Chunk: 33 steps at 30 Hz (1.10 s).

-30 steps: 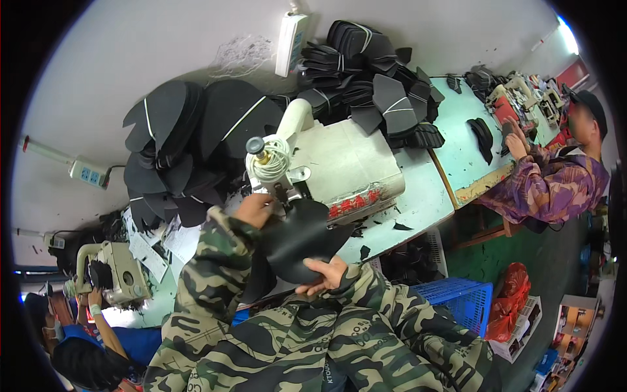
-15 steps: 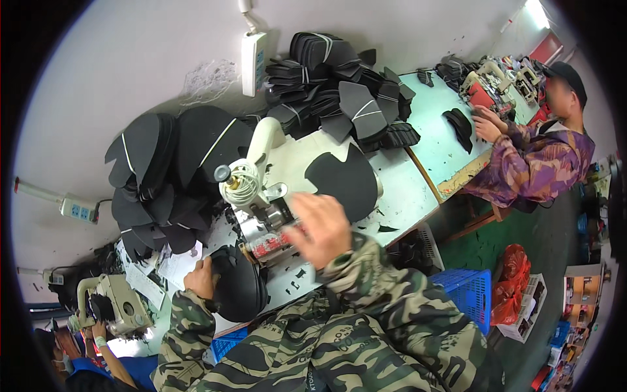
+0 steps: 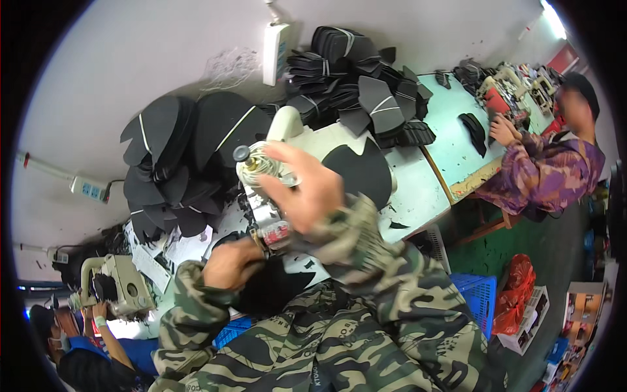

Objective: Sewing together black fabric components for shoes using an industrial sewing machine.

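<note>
two hands at a sewing machine, one on a black cut piece

head view: the person's left hand (image 3: 230,263) lay low in front of the white sewing machine (image 3: 287,134), fingers closed over the edge of a black fabric piece (image 3: 271,291) that rested against the camouflage jacket (image 3: 339,333), just below the machine's red-trimmed front. the right hand (image 3: 307,189) was raised over the machine head, fingers loosely spread and holding nothing, beside a pale thread spool (image 3: 256,168); whether it touched the spool could not be told. a second black shaped piece (image 3: 362,173) lay flat on the machine bed to the right of that hand. stacks of black cut pieces (image 3: 176,157) were piled against the wall on the left, and more bundles (image 3: 366,78) sat further back on the pale green table (image 3: 450,144). at the right, another person in a purple patterned top (image 3: 542,173) worked at the same table. at the lower left, a third person's arms (image 3: 98,320) reached toward another machine (image 3: 121,284).
</note>
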Each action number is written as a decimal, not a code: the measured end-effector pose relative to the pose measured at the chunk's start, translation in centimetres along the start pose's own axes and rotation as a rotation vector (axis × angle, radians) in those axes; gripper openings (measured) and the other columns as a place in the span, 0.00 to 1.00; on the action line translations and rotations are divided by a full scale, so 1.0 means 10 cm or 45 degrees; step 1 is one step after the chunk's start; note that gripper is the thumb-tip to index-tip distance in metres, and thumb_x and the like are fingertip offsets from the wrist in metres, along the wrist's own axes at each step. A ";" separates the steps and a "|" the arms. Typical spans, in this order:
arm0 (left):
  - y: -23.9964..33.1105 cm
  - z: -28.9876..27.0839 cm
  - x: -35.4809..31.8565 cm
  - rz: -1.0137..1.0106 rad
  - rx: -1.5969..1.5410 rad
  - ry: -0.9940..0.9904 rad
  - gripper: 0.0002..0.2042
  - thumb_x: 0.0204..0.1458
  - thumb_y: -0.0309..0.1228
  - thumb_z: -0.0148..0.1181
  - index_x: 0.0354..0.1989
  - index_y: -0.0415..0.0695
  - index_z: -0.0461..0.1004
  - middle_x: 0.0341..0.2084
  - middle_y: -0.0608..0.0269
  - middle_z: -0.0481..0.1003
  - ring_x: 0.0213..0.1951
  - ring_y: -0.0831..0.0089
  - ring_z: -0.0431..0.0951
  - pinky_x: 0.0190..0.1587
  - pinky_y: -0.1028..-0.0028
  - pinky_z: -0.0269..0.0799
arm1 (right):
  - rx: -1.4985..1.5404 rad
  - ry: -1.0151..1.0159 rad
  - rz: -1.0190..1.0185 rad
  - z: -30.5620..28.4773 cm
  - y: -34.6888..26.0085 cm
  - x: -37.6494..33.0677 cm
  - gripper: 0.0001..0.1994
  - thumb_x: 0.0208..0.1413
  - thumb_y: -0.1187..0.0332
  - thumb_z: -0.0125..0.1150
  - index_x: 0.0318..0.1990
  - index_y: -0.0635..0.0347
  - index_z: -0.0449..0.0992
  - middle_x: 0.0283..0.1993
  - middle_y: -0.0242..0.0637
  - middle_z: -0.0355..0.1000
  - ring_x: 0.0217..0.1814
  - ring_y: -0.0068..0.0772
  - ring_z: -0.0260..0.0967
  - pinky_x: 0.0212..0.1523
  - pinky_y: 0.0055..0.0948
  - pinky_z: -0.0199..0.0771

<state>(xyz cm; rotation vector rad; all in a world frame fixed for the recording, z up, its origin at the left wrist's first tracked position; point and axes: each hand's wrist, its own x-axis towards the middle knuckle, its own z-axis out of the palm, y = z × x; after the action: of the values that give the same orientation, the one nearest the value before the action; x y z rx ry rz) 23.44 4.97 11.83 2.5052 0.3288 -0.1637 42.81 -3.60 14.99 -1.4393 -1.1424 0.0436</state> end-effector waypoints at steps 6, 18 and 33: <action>0.15 0.41 0.25 0.006 -0.444 -0.071 0.09 0.46 0.28 0.56 0.37 0.44 0.74 0.32 0.53 0.75 0.33 0.57 0.75 0.37 0.68 0.70 | 0.101 -0.699 0.584 -0.65 0.57 -1.12 0.42 0.40 0.56 0.68 0.59 0.69 0.53 0.55 0.57 0.62 0.60 0.45 0.60 0.58 0.34 0.59; -0.26 0.65 0.29 -0.659 -0.970 0.339 0.09 0.56 0.30 0.46 0.40 0.38 0.67 0.20 0.59 0.71 0.18 0.74 0.73 0.17 0.75 0.68 | 0.543 -0.514 1.208 -0.20 0.95 -1.52 0.12 0.52 0.67 0.55 0.38 0.68 0.74 0.27 0.31 0.72 0.29 0.17 0.64 0.33 0.22 0.66; -1.06 0.63 0.72 -0.339 -0.407 0.155 0.12 0.49 0.32 0.46 0.32 0.37 0.74 0.22 0.50 0.74 0.31 0.63 0.76 0.35 0.67 0.68 | 1.245 -0.606 2.010 -0.15 0.43 -1.56 0.21 0.52 0.64 0.56 0.50 0.68 0.64 0.41 0.46 0.71 0.34 0.44 0.74 0.29 0.28 0.76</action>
<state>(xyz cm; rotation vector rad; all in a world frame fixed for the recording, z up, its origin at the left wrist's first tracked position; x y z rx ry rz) 27.21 11.12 -0.52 2.1526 0.6836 -0.0576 38.28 -13.67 3.06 -1.0515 0.0486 1.8229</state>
